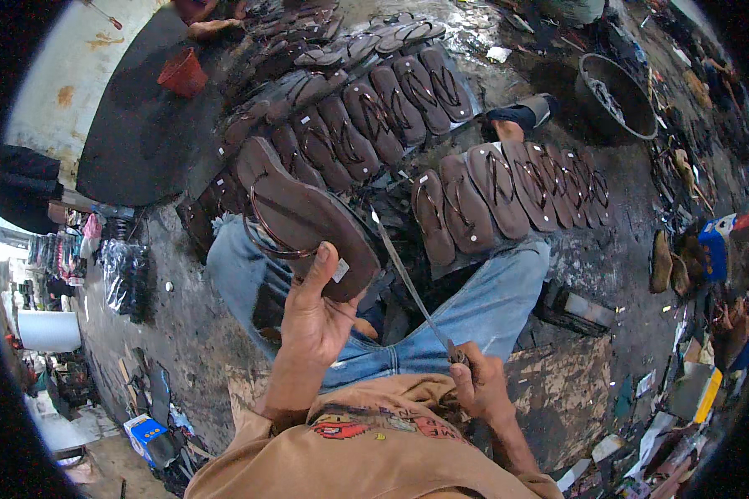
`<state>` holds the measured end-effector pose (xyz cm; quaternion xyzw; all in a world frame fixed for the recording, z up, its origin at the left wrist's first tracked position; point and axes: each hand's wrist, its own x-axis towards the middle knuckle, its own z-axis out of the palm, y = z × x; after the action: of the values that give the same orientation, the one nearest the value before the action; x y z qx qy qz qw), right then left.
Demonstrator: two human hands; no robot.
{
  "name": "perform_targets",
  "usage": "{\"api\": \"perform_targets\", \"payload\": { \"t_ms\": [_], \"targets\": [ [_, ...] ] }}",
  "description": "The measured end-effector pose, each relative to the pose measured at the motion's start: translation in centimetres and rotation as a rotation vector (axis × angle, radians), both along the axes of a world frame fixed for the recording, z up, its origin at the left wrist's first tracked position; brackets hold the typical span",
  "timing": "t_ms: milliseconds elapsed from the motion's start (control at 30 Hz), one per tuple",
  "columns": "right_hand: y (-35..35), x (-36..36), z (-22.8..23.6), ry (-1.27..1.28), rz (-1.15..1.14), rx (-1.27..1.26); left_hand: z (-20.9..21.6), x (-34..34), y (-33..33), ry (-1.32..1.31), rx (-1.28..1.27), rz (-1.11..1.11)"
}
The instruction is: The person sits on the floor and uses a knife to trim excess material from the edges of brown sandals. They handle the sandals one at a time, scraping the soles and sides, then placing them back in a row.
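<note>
My left hand (316, 320) is closed on the heel end of a dark brown thong sandal (308, 212), thumb on top beside a small white sticker. The sandal is held up above my left knee, its toe end pointing away and its thin shiny strap bulging to the left. My right hand (481, 387) grips the handle of a long, thin knife (412, 287) over my lap. Its blade slants up and left, and its bright tip comes close to the sandal's right edge; whether they touch I cannot tell.
Brown sandals stand in a row (491, 195) by my right knee, with further sandals (362, 125) ahead. A black tub (616, 96) stands at the far right, a red bucket (183, 73) at the far left. Dark scraps lie between my legs. Another person's foot (508, 126) shows beyond the sandals.
</note>
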<state>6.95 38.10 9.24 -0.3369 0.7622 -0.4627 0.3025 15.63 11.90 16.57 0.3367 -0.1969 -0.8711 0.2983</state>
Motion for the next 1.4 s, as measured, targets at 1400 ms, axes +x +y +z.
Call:
{"api": "perform_targets", "payload": {
  "t_ms": [1400],
  "targets": [
    [6.5, -8.2, -3.2, -0.382, -1.149, -0.593, -27.4, -11.8, -3.4, -0.636, -0.247, -0.769]
  ]
}}
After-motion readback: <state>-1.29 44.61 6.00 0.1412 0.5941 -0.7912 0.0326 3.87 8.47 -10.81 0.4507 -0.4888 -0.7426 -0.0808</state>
